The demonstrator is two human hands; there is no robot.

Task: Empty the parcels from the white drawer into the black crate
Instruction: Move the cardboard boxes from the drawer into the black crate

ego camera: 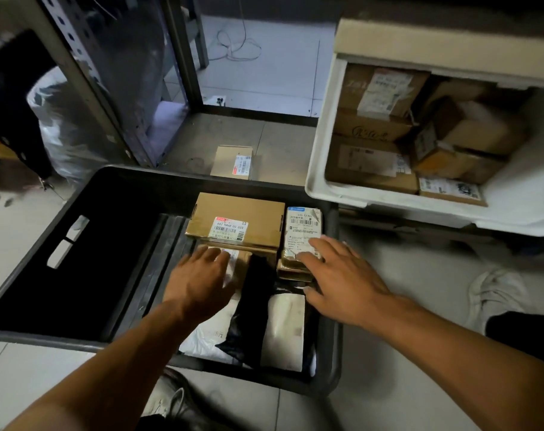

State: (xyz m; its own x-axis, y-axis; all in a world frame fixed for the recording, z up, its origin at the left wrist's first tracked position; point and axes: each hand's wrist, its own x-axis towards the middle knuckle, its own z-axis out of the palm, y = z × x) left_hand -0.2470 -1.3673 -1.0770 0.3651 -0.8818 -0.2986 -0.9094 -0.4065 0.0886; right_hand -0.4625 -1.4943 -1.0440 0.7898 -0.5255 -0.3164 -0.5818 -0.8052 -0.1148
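Here the labelled parcel (pixel 302 234) lies lengthwise away, right hand (pixel 342 275) atop.

I can see a grey metal rack (pixel 87 73) standing on the tiled floor (pixel 264 73), with a crinkly plastic bag (pixel 62 126) bunched up beside it. A white cable (pixel 239 48) lies looped further back, and a white sneaker (pixel 494 293) sits bottom right.

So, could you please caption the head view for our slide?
Both hands, left and right, settle parcels in the black crate; white drawer still holds boxes.
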